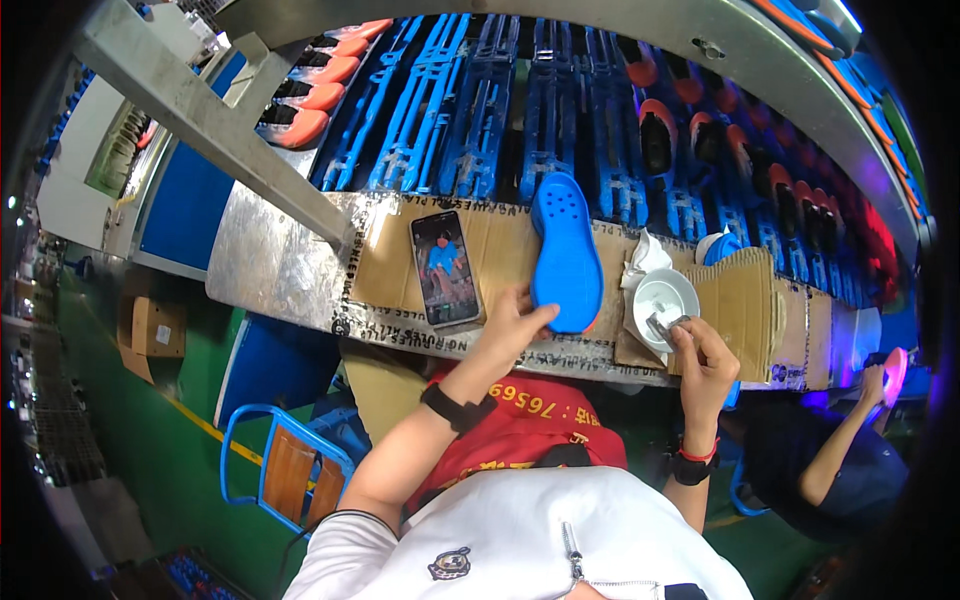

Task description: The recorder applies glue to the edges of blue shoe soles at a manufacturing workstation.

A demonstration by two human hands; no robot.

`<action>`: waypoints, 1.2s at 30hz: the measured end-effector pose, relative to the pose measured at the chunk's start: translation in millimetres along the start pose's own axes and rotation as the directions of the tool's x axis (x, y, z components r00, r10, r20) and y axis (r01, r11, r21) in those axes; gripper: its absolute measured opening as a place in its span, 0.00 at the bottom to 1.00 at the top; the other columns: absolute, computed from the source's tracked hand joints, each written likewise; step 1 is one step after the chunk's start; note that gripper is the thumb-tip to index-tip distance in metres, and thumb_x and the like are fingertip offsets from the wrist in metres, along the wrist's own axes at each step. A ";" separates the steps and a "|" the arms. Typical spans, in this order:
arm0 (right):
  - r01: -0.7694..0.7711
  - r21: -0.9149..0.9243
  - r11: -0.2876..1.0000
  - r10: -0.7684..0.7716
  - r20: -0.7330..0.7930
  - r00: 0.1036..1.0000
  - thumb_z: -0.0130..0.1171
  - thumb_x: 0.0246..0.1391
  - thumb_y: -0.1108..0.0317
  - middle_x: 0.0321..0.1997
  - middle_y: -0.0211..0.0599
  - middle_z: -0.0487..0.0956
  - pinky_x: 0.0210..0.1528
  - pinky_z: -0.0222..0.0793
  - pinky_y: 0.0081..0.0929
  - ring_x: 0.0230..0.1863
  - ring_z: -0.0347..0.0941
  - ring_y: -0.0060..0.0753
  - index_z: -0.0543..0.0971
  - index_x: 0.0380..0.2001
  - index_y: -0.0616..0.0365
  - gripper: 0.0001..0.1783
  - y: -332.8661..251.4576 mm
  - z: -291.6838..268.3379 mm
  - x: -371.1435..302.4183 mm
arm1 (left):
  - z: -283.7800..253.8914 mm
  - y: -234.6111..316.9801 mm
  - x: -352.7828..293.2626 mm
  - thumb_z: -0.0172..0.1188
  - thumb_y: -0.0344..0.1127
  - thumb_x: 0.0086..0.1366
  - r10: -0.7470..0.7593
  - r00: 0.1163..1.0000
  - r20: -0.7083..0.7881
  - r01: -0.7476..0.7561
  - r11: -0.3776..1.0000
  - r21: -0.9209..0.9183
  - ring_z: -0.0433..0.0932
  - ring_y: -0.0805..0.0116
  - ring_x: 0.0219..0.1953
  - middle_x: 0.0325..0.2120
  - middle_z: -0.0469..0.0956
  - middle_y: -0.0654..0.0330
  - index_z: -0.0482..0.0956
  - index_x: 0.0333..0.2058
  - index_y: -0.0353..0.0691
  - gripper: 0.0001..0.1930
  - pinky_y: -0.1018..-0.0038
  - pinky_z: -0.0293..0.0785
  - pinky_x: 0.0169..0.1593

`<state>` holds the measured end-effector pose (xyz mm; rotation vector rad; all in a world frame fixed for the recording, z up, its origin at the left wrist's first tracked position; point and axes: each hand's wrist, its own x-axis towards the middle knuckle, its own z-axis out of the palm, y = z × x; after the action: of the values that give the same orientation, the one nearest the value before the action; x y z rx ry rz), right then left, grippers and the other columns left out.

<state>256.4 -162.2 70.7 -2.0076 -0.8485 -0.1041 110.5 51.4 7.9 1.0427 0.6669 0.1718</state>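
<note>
A blue shoe sole point(567, 265) lies lengthwise on the bench in front of me, with a cluster of small holes at its far end. My left hand point(515, 325) grips its near left edge, thumb on top and fingers curled at the side. To its right stands a round white bowl point(688, 285). My right hand point(707, 360) is at the bowl's near rim, thumb and fingers pinched on a small brush-like tool point(656, 326), whose greyish end dips into the bowl. Its exact kind is hard to make out.
A phone point(446, 268) lies left of the sole on cardboard point(385, 275). Crumpled white tissue point(648, 250) touches the bowl. Beyond the bench edge run blue racks point(475, 130) with several shoes point(655, 140). A metal post point(210, 115) slants at the left. Another person's hand point(873, 385) holds a pink sole at the right.
</note>
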 end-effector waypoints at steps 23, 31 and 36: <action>0.161 0.075 0.984 -0.168 0.105 0.980 0.67 0.45 0.81 0.34 0.43 0.82 0.31 0.73 0.22 0.30 0.80 0.34 0.80 0.31 0.66 0.08 -40.2 5.9 1.4 | 33.8 33.8 -31.9 0.61 0.21 0.61 0.389 0.920 -0.049 -0.379 0.914 0.144 0.80 0.70 0.43 0.43 0.78 0.52 0.65 0.54 0.30 0.23 0.75 0.78 0.46; 0.278 0.049 0.959 -0.282 0.137 0.950 0.70 0.43 0.77 0.35 0.41 0.82 0.28 0.75 0.26 0.27 0.80 0.37 0.81 0.30 0.61 0.08 -45.5 15.6 7.2 | 41.4 37.8 -41.7 0.61 0.21 0.61 0.428 0.901 -0.075 -0.399 0.882 0.251 0.81 0.70 0.41 0.42 0.79 0.52 0.65 0.54 0.30 0.23 0.76 0.79 0.43; 0.347 -0.047 0.937 -0.337 0.147 0.930 0.70 0.43 0.73 0.35 0.40 0.82 0.26 0.75 0.27 0.26 0.80 0.38 0.82 0.29 0.60 0.08 -47.8 21.2 7.8 | 45.0 37.3 -42.5 0.61 0.23 0.61 0.496 0.867 -0.036 -0.459 0.827 0.325 0.81 0.71 0.40 0.40 0.80 0.52 0.65 0.54 0.29 0.23 0.77 0.79 0.43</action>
<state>228.2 -125.4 96.3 -1.9305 -1.2967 -0.1998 109.6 18.6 72.2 1.5039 0.5343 0.5896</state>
